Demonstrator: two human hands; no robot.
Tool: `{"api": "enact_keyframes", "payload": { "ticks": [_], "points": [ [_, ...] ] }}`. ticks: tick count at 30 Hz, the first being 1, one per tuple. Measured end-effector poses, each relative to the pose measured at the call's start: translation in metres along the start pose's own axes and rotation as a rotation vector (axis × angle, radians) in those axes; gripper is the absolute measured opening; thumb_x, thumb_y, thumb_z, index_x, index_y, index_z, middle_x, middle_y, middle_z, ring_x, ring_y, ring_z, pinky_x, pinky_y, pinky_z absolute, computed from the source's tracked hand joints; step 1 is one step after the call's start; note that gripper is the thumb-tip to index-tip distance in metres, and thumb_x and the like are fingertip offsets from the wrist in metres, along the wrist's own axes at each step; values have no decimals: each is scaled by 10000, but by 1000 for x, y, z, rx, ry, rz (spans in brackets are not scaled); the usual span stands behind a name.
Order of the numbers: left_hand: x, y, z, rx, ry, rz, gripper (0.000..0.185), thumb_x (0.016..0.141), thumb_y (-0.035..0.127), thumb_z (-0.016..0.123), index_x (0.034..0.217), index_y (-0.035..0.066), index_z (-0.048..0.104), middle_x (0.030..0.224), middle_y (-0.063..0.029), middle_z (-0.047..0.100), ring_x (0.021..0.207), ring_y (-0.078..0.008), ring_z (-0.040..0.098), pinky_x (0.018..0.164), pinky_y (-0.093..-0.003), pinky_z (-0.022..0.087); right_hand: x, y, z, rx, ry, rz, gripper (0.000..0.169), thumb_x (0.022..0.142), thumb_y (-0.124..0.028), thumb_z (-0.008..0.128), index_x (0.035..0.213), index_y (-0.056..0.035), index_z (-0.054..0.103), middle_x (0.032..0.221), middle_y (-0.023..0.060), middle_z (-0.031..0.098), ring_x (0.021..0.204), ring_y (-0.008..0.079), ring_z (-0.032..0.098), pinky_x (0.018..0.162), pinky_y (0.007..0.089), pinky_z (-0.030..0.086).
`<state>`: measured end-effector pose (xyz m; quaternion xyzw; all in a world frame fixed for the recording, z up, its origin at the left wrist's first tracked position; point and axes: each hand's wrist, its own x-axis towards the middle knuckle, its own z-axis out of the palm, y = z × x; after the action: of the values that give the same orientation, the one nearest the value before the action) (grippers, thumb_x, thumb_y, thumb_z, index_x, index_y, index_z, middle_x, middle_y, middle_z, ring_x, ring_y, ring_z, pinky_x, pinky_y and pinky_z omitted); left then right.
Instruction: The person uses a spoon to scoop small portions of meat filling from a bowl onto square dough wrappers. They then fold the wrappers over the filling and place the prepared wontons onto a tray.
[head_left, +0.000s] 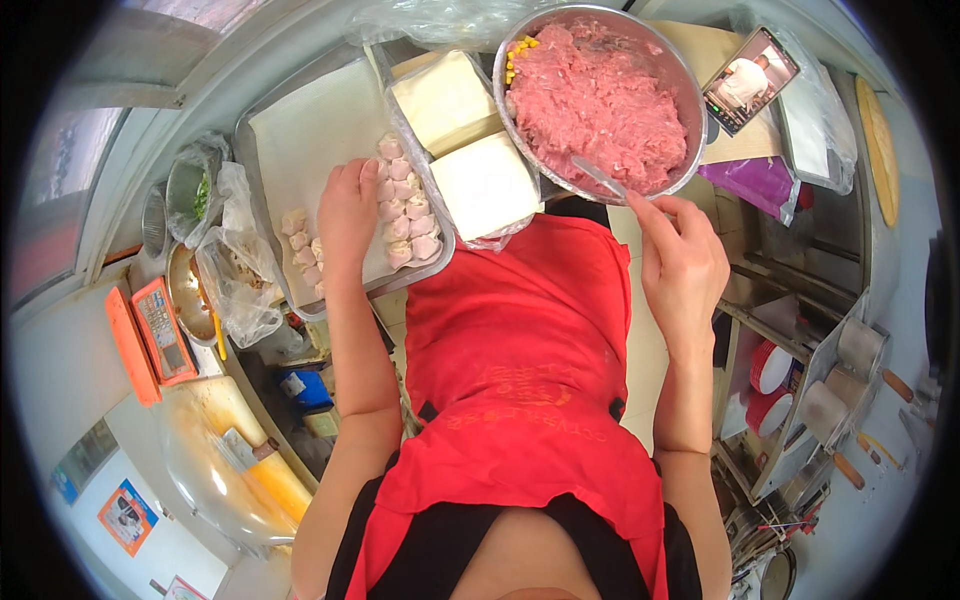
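Observation:
My right hand (684, 251) pinches the end of a thin flat spatula (596, 174), whose blade rests on pink minced meat (600, 105). The meat fills a large steel bowl (696, 97), with yellow corn kernels (513, 60) at its left side. Above a paper-lined metal tray (315, 112) is my left hand (349, 210). Its fingertips are beside rows of folded wontons (405, 202); whether it grips one is hidden. More wontons (304, 247) lie left of my left wrist. Two stacks of square dough wrappers (484, 184) stand between tray and bowl.
A propped phone (750, 81) shows a video right of the bowl. Left of the tray are a bowl of chopped greens (191, 195), plastic bags (244, 277), a steel pan (191, 296) and an orange scale (161, 330). A cleaver (244, 448) lies on a board at lower left.

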<state>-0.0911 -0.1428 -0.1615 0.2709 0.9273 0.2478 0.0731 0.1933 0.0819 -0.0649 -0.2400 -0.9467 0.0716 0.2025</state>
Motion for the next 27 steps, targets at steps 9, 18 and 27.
{"api": "enact_keyframes", "payload": {
  "ticks": [9,18,27],
  "points": [
    [-21,70,0,-316,31,384,156,856,64,726,1009,42,704,1065,-139,653,1016,-344,624,882,-426,499,19,5,8,-163,-143,-47,315,780,-40,642,1046,-170,749,907,-3,667,810,203,676,649,371,529],
    [-46,118,26,-255,-62,484,200,781,77,798,959,37,717,1001,-97,652,980,-318,620,843,-409,506,23,13,3,257,-218,163,209,905,-69,637,1066,-136,751,952,46,708,817,302,689,685,389,537],
    [-43,118,29,-256,-67,483,131,816,32,749,927,32,679,1014,-105,656,963,-337,616,832,-413,503,23,12,19,110,-232,105,213,912,-92,618,1063,-153,755,992,32,717,857,292,696,685,386,544]
  ]
}}
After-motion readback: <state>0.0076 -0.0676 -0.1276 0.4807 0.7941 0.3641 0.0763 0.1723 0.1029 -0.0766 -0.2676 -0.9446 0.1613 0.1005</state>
